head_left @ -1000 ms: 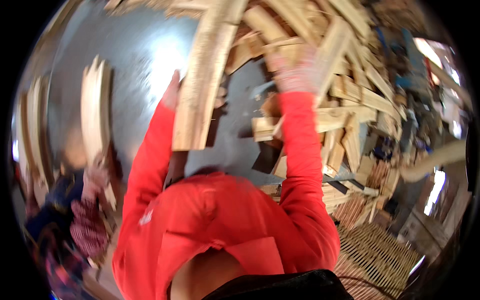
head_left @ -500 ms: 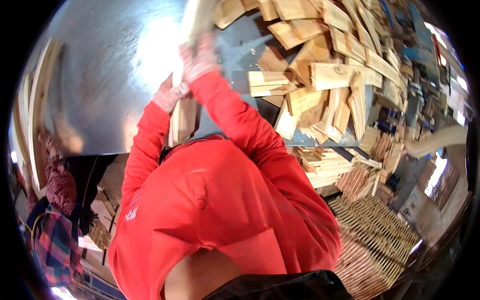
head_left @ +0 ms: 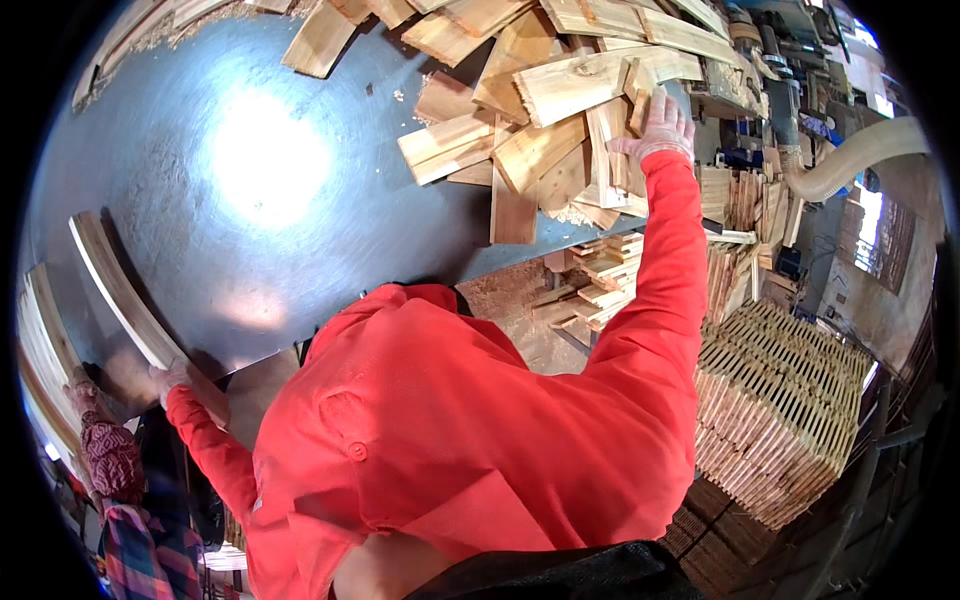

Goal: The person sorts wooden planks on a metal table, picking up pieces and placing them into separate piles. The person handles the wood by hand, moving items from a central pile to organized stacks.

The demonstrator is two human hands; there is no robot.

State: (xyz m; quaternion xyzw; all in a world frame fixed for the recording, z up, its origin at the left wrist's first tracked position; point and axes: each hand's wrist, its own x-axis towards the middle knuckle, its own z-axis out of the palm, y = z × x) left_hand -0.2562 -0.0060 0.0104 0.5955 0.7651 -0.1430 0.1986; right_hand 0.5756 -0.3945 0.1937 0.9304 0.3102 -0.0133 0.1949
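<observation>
My left hand (head_left: 172, 378) is far out to the left, closed around the side of a long pale wooden board (head_left: 125, 292) near its close end. That board slants over the table's left edge. My right hand (head_left: 662, 132) reaches out to the right with fingers spread, at the edge of a heap of short wooden pieces (head_left: 560, 150). A short narrow piece (head_left: 638, 92) lies just beside its fingers. Whether the palm presses on the wood cannot be made out.
A dark shiny metal table (head_left: 350, 190) spans the front. At far left, a co-worker's hand (head_left: 85, 395) touches other long boards (head_left: 48, 320). Stacked slats (head_left: 780, 400) stand at lower right, below a pale flexible hose (head_left: 865, 155). More cut wood (head_left: 605, 280) lies under the table.
My hands were together on a board in the middle. They have spread apart: the left out to the left with a board, the right over to the heap. My view has turned right.
</observation>
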